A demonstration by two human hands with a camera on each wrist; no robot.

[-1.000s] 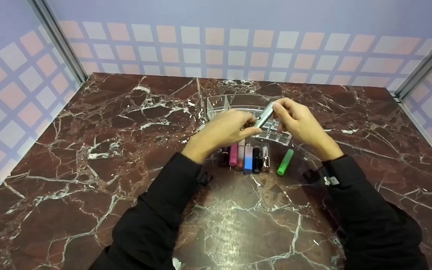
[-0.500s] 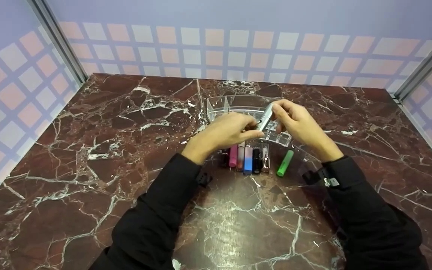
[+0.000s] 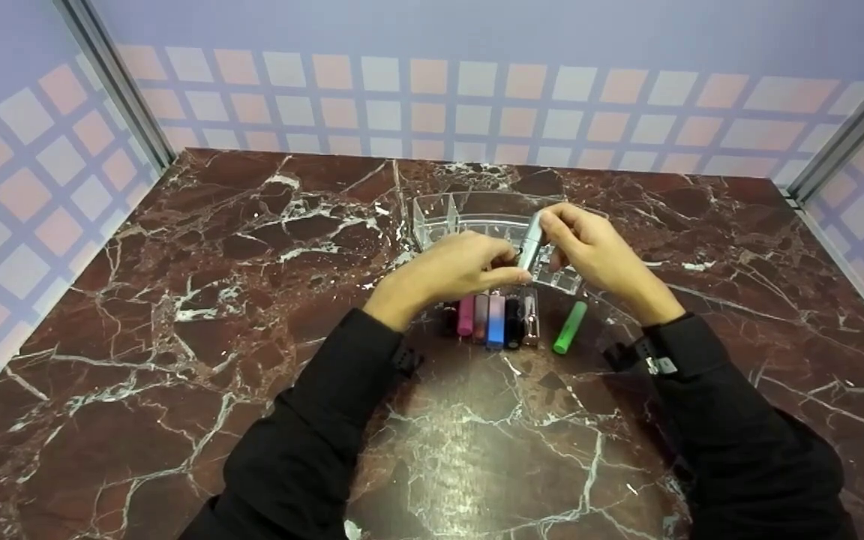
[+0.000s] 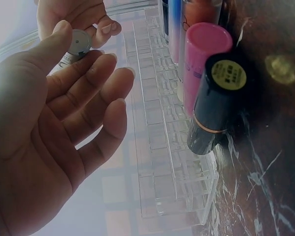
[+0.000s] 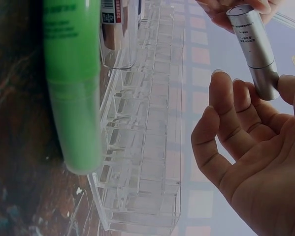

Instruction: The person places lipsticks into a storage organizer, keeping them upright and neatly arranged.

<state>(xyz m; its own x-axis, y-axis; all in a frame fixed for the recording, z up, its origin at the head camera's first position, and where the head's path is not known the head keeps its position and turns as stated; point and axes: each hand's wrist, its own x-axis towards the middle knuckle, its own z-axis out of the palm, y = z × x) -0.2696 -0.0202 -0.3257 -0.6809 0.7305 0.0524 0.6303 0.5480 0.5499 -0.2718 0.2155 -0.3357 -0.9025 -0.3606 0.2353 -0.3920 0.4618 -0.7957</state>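
A silver lipstick tube (image 3: 532, 238) is held between both hands above a clear stepped organizer (image 3: 432, 217). My left hand (image 3: 454, 264) pinches its near end between thumb and index finger. At the far end, my right hand (image 3: 588, 238) pinches the tube with thumb and fingertips. The right wrist view shows a fine seam near the right-hand end of the silver tube (image 5: 253, 49), with small print on the longer part. In the left wrist view the round end of the tube (image 4: 80, 42) faces the camera, while the remaining left fingers are loosely bent.
In front of the organizer lies a row of several cosmetic tubes, among them a magenta tube (image 3: 466, 315), a blue-and-pink tube (image 3: 496, 322) and a black tube (image 4: 213, 108). A green tube (image 3: 570, 328) lies apart at the right. Patterned panels (image 3: 432, 97) border the marbled table.
The silver tube has swung steeper in the head view. My left hand has shifted slightly right and nearer; the right hand has barely moved. Both keep their grip.
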